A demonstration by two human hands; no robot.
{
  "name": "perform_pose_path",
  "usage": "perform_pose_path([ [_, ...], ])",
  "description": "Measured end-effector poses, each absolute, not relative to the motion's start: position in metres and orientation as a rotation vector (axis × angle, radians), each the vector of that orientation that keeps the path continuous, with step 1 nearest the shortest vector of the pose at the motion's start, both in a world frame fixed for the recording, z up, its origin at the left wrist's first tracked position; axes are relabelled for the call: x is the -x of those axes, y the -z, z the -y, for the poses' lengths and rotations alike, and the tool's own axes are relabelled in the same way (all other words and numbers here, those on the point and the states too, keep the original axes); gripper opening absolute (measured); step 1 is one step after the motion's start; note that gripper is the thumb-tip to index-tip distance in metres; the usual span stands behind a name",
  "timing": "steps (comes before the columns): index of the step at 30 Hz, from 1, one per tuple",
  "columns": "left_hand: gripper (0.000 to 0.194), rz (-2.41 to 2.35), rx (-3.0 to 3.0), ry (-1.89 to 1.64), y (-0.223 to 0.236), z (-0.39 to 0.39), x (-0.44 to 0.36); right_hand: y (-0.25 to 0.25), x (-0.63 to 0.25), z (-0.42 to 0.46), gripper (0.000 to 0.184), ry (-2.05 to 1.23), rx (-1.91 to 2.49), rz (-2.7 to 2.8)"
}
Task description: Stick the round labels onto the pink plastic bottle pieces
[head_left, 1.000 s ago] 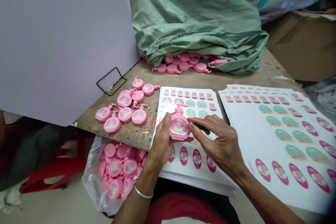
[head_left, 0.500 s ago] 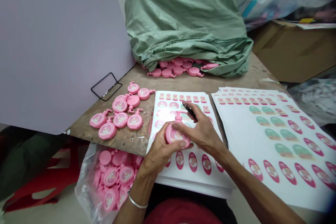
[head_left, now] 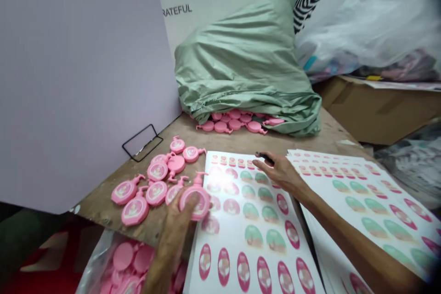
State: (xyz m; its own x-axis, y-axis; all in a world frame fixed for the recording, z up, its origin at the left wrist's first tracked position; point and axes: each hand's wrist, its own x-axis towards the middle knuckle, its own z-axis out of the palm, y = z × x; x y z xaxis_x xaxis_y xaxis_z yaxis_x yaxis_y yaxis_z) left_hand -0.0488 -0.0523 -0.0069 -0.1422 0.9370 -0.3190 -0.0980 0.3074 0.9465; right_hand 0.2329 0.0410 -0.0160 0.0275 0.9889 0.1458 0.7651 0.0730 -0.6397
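My left hand (head_left: 177, 225) is at the table edge, shut on a pink pump-bottle-shaped plastic piece (head_left: 195, 200) with a round label on its face. My right hand (head_left: 282, 172) rests at the top of a white sticker sheet (head_left: 234, 234), its fingers pinching a small black tool (head_left: 265, 157). The sheet carries rows of pink and green oval stickers, and some are blurred by glare. Beside my left hand lies a group of similar pink pieces (head_left: 156, 193) on the wooden table (head_left: 103, 204). A second stack of sticker sheets (head_left: 361, 211) lies to the right.
A lilac board (head_left: 76, 82) on a black wire stand (head_left: 142, 143) rises at the left. More pink pieces (head_left: 234, 124) lie under a green sack (head_left: 244, 64). Below the table edge, a plastic bag (head_left: 91, 266) holds pink pieces. A cardboard box (head_left: 379, 110) stands at the right.
My left hand has carried the pink piece from above the sheet leftward to the table group. My right hand has moved away from it, up the sheet. The view has tilted upward.
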Motion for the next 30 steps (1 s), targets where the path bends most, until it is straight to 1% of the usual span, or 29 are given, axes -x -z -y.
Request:
perform_pose_path([
  [3, 0.049, -1.914, -1.206, -1.16, 0.016, 0.021, 0.086, 0.023, -0.23, -0.099, 0.029, -0.442, 1.827, 1.818],
  [5, 0.052, -2.11, -1.47, -1.189, 0.019, 0.005, 0.107, 0.026, -0.225, -0.141, 0.027, -0.368, 1.898, 1.777],
  [8, 0.055, -2.294, -1.779, -1.373, 0.021, -0.003, 0.122, 0.03, -0.219, -0.192, 0.031, -0.271, 1.987, 1.729],
  [10, 0.048, -2.282, -1.882, -1.521, 0.022, 0.003, 0.122, 0.032, -0.218, -0.215, 0.033, -0.247, 2.007, 1.76],
  [12, 0.034, -2.163, -1.913, -1.602, 0.025, 0.014, 0.115, 0.034, -0.221, -0.229, 0.031, -0.247, 2.006, 1.832],
  [15, 0.02, -2.01, -1.849, -1.559, 0.029, 0.031, 0.099, 0.035, -0.229, -0.237, 0.029, -0.247, 1.982, 1.968],
  [17, 0.018, -1.947, -1.777, -1.484, 0.028, 0.039, 0.089, 0.033, -0.236, -0.234, 0.031, -0.243, 1.939, 2.072],
  [20, 0.019, -1.849, -1.634, -1.401, 0.021, 0.039, 0.076, 0.025, -0.244, -0.215, 0.027, -0.236, 1.821, 2.229],
  [24, 0.029, -1.653, -1.335, -1.266, 0.005, 0.022, 0.06, -0.004, -0.237, -0.153, 0.027, -0.259, 1.554, 2.397],
  [27, 0.035, -1.256, -1.083, -1.051, -0.002, 0.014, 0.045, -0.028, -0.215, -0.09, 0.024, -0.332, 1.16, 2.606],
  [28, 0.035, -1.157, -1.047, -0.966, -0.003, 0.015, 0.04, -0.034, -0.207, -0.07, 0.021, -0.315, 0.934, 2.708],
  [30, 0.033, -1.022, -1.001, -0.812, -0.002, 0.024, 0.033, -0.041, -0.191, -0.037, 0.018, -0.253, 0.693, 2.77],
])
